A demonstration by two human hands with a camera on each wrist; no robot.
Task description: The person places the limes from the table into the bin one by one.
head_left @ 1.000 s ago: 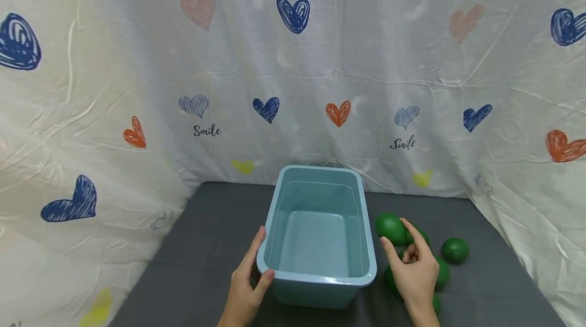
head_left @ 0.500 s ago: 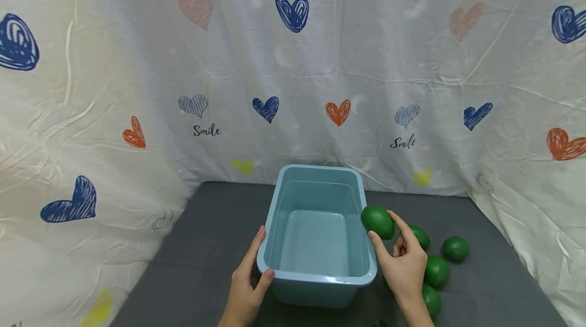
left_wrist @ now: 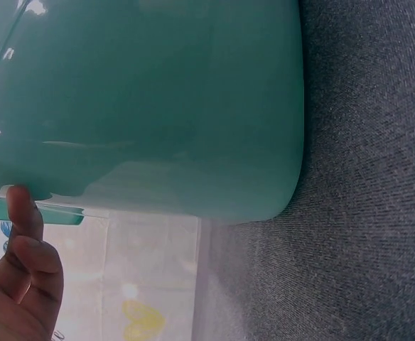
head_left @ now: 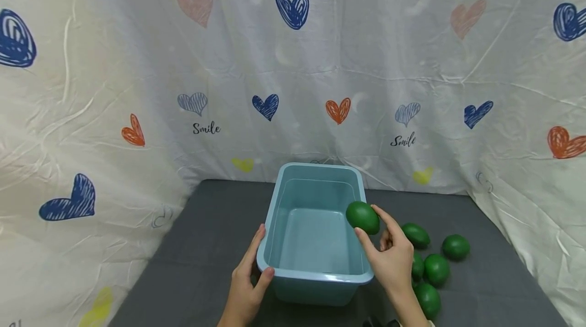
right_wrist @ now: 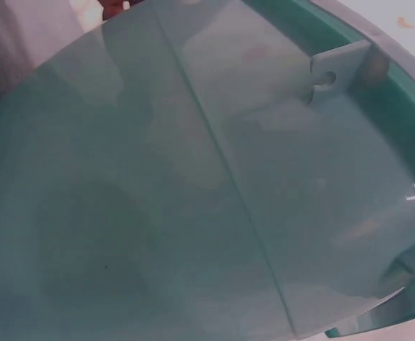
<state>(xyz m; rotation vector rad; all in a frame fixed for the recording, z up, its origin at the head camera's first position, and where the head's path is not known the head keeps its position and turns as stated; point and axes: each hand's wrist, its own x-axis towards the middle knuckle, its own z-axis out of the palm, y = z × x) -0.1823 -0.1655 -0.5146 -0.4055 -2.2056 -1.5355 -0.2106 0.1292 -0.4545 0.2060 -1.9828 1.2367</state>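
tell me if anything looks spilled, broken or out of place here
Nothing stands out. The blue bin sits upright and empty, the left hand grips its rim, the right hand holds one green ball above it, and the other green balls lie loose beside it.

we see a dark grey cloth (head_left: 215,225) covering the table, its weave coarse and speckled in the left wrist view (left_wrist: 378,142). behind and to both sides hangs a creased white sheet (head_left: 366,52) printed with hearts: a dark blue heart (head_left: 293,10) high in the middle, an orange heart (head_left: 338,111) lower down, a pale pink heart (head_left: 195,5) up left, and a yellow heart (head_left: 242,165) near the table's back edge. the word "smile" (head_left: 206,128) is written in black script on the left, and again on the right (head_left: 403,140). the sheet's lower edge meets the grey cloth along the back.
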